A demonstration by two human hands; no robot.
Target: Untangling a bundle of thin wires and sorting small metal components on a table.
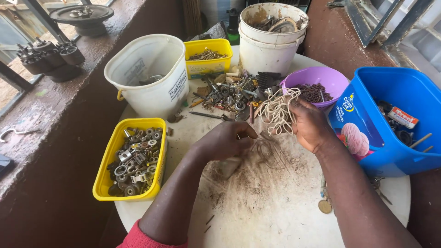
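String (277, 109) is the landmark here: a pale tangled bundle bunched upright in the right hand (310, 125), whose fingers close around its right side, just in front of the purple bowl (317, 78). Left of and below the string, the left hand (225, 141) rests knuckles-up on the surface (275, 202), fingers curled over thin brownish strands that trail toward the bundle. The right hand is nearer the string.

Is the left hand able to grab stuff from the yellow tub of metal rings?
Probably yes. The left hand is close to the yellow tub, whose top is open, with nothing between them; it pinches thin strands now.
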